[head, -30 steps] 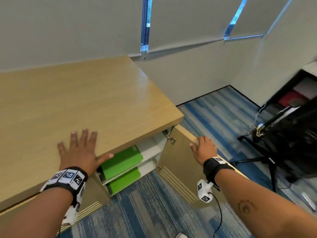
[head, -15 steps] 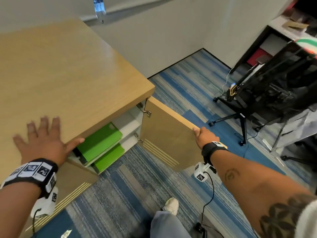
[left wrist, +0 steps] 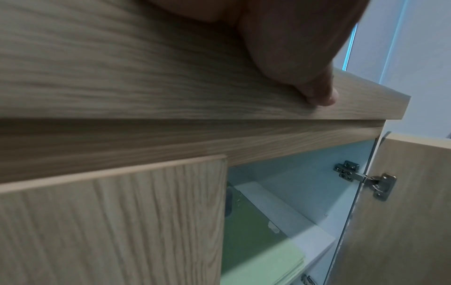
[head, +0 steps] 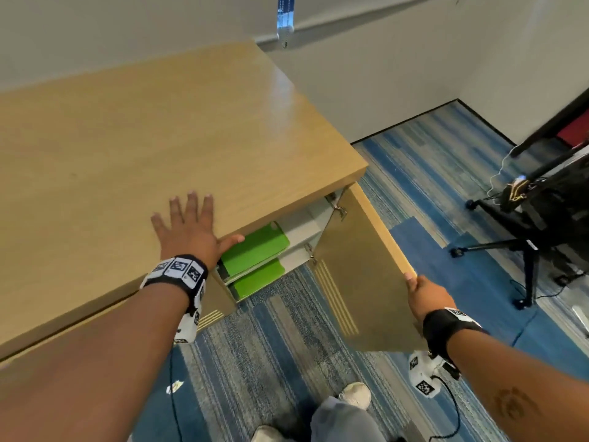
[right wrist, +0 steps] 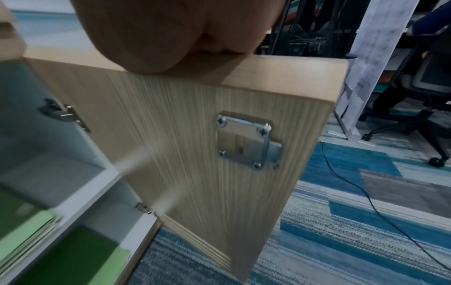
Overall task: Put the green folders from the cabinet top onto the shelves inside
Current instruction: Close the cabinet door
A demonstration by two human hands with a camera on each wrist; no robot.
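Two green folders lie inside the cabinet, one on the upper shelf [head: 255,250] and one on the shelf below [head: 258,282]; the right wrist view shows both [right wrist: 26,229] [right wrist: 73,256]. The wooden cabinet top [head: 159,122] carries no folder in view. My left hand [head: 191,231] lies flat on that top with fingers spread, and its thumb [left wrist: 317,92] reaches over the front edge. My right hand [head: 420,291] grips the top edge of the open right door [head: 360,282] near its outer corner. The left door [head: 220,301] hides the left part of the shelves.
A black stand with wheeled legs and cables [head: 526,247] is on the blue striped carpet to the right of the door. My shoes [head: 355,393] are on the floor just in front. A metal lock plate [right wrist: 249,140] sits on the door's inner face.
My right hand has slid along the door's top edge from near the hinge side to the outer corner. The left hand stays flat on the cabinet top. The head view has shifted.
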